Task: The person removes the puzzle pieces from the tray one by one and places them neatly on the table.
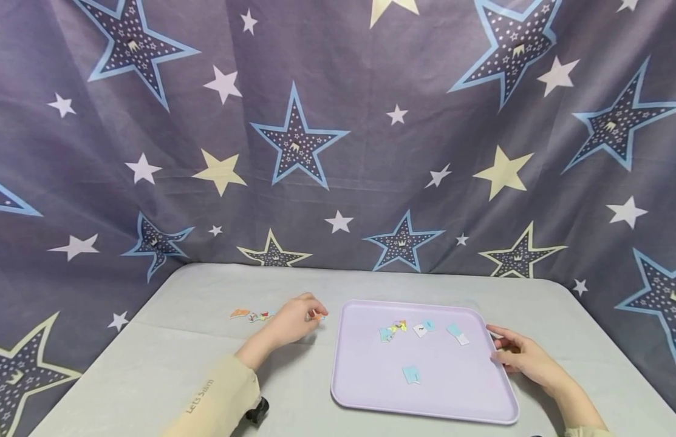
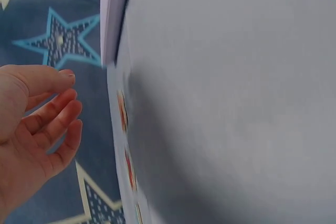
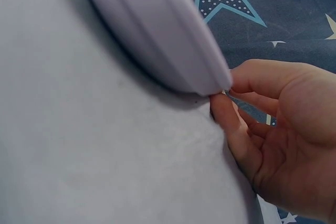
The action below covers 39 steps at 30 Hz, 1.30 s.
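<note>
My left hand (image 1: 295, 318) hovers over the left side of the table. Its fingers are loosely bent, with nothing between them in the left wrist view. Just beyond the fingertips is a small orange puzzle piece (image 1: 319, 317). More puzzle pieces lie behind the wrist, one orange (image 1: 240, 313) and others multicoloured (image 1: 259, 316). At the right edge of a lilac tray (image 1: 447, 388), my right hand (image 1: 529, 359) pinches the rim between thumb and fingers. On the tray are joined yellow and blue pieces (image 1: 393, 331), two blue-and-white groups (image 1: 423, 328) and a blue piece (image 1: 411, 374).
A pale grey cloth covers the table (image 1: 299, 388). Behind it hangs a dark curtain (image 1: 370, 182) printed with stars. The tray's raised rim stands between the pieces on it and the left-hand pieces.
</note>
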### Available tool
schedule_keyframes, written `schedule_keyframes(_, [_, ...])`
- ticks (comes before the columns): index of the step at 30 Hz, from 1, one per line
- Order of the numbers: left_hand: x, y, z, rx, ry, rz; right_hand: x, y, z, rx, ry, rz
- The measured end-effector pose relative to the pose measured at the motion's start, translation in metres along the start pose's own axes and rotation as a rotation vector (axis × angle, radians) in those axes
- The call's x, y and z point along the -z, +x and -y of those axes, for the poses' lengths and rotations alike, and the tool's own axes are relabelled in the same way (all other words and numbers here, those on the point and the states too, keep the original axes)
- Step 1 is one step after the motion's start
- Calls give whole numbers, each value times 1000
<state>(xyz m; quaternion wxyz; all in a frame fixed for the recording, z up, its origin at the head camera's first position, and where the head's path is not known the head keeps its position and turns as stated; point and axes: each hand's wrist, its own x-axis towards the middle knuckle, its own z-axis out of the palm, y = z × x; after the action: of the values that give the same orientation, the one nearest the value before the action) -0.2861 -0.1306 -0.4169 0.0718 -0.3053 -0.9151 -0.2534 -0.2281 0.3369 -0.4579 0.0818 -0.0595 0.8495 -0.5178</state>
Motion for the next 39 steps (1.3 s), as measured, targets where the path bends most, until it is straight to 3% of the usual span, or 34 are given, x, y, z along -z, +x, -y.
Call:
schedule_keyframes(10, [-26, 16, -31, -89, -16, 62, 0, -1, -1, 11, -4, -5])
schedule_keyframes(21, [-51, 31, -72, -132, -26, 184, -2, -1, 0, -6, -6, -4])
schedule_keyframes(30, [-76, 36, -98, -259, 14, 281, -1, 0, 1, -6, 0, -1])
schedule_keyframes(39, [-85, 40, -116, -349, 49, 413, -1, 0, 1, 0, -10, 1])
